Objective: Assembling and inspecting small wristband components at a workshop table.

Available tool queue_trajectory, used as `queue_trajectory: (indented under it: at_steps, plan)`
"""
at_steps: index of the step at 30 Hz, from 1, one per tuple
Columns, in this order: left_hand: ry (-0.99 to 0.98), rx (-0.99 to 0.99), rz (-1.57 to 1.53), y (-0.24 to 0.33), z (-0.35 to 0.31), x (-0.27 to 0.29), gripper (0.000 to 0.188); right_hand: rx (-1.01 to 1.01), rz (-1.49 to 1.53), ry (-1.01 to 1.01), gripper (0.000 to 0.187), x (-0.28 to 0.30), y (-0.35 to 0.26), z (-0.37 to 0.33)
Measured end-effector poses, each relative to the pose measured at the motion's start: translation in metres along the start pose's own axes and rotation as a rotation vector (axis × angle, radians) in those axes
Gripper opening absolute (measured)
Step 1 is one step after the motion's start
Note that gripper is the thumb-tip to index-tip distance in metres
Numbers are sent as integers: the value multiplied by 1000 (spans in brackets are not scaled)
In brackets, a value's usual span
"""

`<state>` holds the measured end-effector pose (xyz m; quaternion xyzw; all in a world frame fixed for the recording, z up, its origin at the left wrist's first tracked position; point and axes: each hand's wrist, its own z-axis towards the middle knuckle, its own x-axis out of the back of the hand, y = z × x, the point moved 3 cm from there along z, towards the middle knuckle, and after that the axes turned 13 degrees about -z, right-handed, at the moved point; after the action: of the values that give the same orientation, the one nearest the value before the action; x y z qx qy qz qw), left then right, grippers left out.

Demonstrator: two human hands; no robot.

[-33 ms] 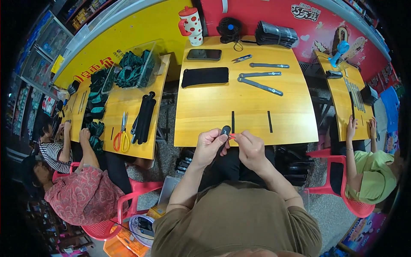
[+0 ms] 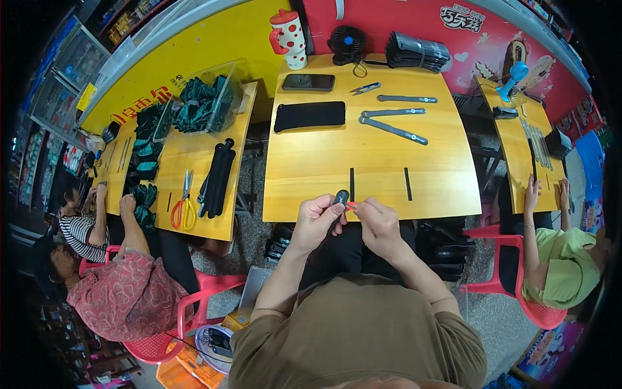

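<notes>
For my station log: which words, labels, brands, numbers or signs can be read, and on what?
Yellow wall: big red lettering, wording not transcribed.
Red wall: black-and-white lettering, wording not transcribed.
Grey straps: pale print, too small to read.
Dark piece in the left hand: pale marking, too small to read.

olive-brown above, black below

wears a plain olive-brown shirt [image 2: 363, 330], matte and loose, in a single tone across the front, with soft creases in the cloth. has short, roomy sleeves [image 2: 264, 342] in the same colour, wide at the openings and ending near the elbows. bares both forearms [image 2: 283, 275] down to the wrists. shows black trousers [image 2: 343, 251] beyond the shirt, too dark to tell seams or pockets. has a bare left hand [image 2: 317, 222] and a bare right hand [image 2: 378, 224].
</notes>
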<state>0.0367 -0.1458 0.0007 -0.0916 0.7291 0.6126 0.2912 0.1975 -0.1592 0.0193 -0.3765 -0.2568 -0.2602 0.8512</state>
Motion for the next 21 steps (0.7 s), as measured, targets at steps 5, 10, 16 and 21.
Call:
queue_trajectory:
  at_steps: [5, 10, 16, 21]
  plan:
    - [63, -40, 181, 2, 4, -9, 17, -56, 62, 20, 21, -1, 5, 0]
    - [62, -14, 132, -9, 1, -7, 14, 113, -189, 10, 14, 4, -7, 9]
    - [-16, 9, 277, 0, 8, -7, 15, -96, 130, -159, 4, 4, 14, 4]
    - [-149, 15, 495, 17, -13, -18, 14, -658, 1139, -548, 17, 6, 14, -25]
